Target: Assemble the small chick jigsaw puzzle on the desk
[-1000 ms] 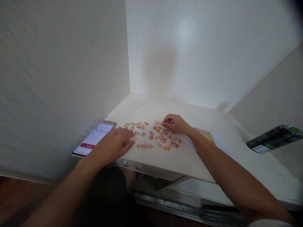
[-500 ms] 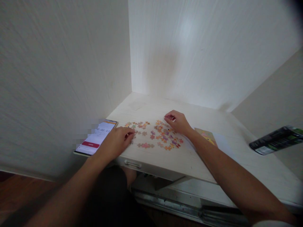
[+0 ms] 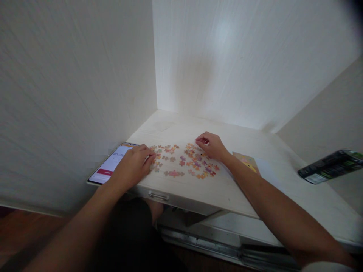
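Observation:
Small jigsaw pieces in orange, pink, green and purple lie on the white desktop [image 3: 181, 189]. My left hand [image 3: 137, 162] is at the left cluster, fingertips drawn together beside a yellowish puzzle piece [image 3: 158, 156]; whether they grip one is too small to tell. A short joined strip [image 3: 174, 173] with a pink middle lies nearer the front edge. Over the back of the denser right-hand pile of pieces [image 3: 198, 164], my right hand [image 3: 212, 145] is closed in a pinch, thumb against fingers. What it pinches, if anything, I cannot make out.
At the left edge a phone [image 3: 105, 172] shows a running timer, partly covered by my left hand. A yellow picture card [image 3: 246, 161] rests on white paper beyond my right forearm. A dark can [image 3: 330, 166] stands far right. Below the desktop is a drawer handle [image 3: 159, 196].
My left hand has shifted left and slightly up, uncovering several pieces and covering more of the phone. My right hand has hardly moved and stays pinched.

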`<move>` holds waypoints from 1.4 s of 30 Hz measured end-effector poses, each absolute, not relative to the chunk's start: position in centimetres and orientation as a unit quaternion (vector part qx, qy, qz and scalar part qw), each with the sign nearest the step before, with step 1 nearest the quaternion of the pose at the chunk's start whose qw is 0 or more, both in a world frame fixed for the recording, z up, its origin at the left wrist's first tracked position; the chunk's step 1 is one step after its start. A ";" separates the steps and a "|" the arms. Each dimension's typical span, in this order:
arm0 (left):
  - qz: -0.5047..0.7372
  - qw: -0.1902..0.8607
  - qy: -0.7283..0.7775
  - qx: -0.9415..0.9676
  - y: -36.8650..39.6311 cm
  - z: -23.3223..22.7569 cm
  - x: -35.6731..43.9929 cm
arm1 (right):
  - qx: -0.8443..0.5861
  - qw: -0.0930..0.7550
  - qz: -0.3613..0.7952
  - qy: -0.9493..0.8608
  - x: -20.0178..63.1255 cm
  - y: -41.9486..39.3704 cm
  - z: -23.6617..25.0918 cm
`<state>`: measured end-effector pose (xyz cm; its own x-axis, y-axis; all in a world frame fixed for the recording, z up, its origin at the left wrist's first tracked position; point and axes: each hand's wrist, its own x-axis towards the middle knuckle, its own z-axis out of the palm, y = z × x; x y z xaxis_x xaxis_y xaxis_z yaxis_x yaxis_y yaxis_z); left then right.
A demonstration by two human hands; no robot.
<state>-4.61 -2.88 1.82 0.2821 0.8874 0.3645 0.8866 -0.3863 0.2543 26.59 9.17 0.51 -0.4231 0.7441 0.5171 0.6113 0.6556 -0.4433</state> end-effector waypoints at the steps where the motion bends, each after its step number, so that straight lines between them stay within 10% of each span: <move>1: 0.231 -0.004 0.547 0.804 -2.9 1.8 -4.5 | -0.401 0.351 0.094 -0.841 26.5 9.1 0.5; 23: 0.191 -0.013 0.464 0.865 -2.7 1.5 -2.4 | -0.250 0.151 0.070 -0.954 22.8 4.6 1.3; 42: 0.218 -0.033 0.508 0.833 -2.7 0.0 -2.2 | -0.417 0.233 0.055 -0.877 26.2 8.2 0.6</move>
